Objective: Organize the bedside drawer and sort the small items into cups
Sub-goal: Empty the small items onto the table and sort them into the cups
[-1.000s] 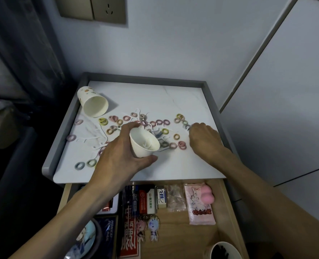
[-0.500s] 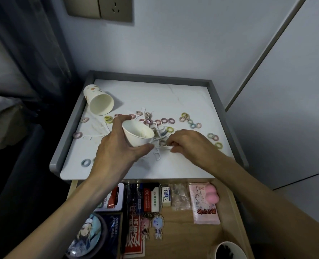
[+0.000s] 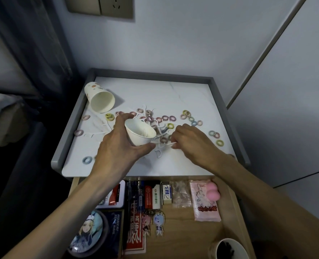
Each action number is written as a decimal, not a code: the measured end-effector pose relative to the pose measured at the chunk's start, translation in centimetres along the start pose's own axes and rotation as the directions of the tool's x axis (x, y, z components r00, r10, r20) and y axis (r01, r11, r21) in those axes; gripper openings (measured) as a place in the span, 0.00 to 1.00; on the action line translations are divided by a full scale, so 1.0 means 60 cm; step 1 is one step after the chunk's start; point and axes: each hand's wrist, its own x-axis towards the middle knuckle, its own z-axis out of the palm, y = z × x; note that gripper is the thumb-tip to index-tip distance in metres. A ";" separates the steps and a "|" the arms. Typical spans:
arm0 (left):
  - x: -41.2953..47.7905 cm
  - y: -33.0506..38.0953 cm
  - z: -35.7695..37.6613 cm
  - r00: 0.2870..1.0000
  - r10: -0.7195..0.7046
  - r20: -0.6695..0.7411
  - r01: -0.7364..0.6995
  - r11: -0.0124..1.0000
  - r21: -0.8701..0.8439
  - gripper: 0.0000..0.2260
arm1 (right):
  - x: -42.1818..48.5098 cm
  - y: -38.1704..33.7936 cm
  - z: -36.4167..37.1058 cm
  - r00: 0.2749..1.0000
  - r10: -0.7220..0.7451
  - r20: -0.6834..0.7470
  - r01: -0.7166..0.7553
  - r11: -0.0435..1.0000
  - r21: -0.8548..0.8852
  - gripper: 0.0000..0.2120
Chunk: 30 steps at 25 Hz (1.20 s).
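Over the white nightstand top (image 3: 173, 165), the left hand (image 3: 117, 152) is gripping a tilted paper cup (image 3: 139, 133) while the right hand (image 3: 190, 143), having crossed from the hair ties (image 3: 191, 118), is pinching a floss pick (image 3: 168, 145) beside its rim, probably for dropping in.

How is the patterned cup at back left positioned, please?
Tipped over: the patterned cup lies on its side on the tabletop, mouth visible.

I am seeing bare tabletop (image 3: 173, 94) lying open behind the rings (image 3: 165, 118) and along the front edge. A tipped cup (image 3: 101, 101) is blocking the back-left corner, and a raised rim (image 3: 151, 76) is fencing three sides. The left hand (image 3: 117, 148), gripping a cup (image 3: 139, 134), and the right hand (image 3: 189, 140), pinching a pick (image 3: 167, 144), are crowding the middle.
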 end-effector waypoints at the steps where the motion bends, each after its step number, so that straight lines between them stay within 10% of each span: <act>1: 0.000 0.000 -0.001 1.000 0.001 0.001 -0.001 1.000 0.000 0.34 | 0.002 0.002 -0.006 0.996 0.090 -0.013 -0.089 0.990 0.108 0.04; 4: 0.002 -0.001 -0.002 1.000 0.005 0.001 -0.005 1.000 0.000 0.34 | 0.007 0.016 -0.030 0.935 0.354 -0.027 -0.303 0.834 0.462 0.03; 30: 0.001 -0.008 0.007 0.999 0.034 0.021 -0.034 0.999 -0.012 0.34 | 0.014 0.006 -0.003 0.967 0.251 -0.039 -0.232 0.934 0.272 0.14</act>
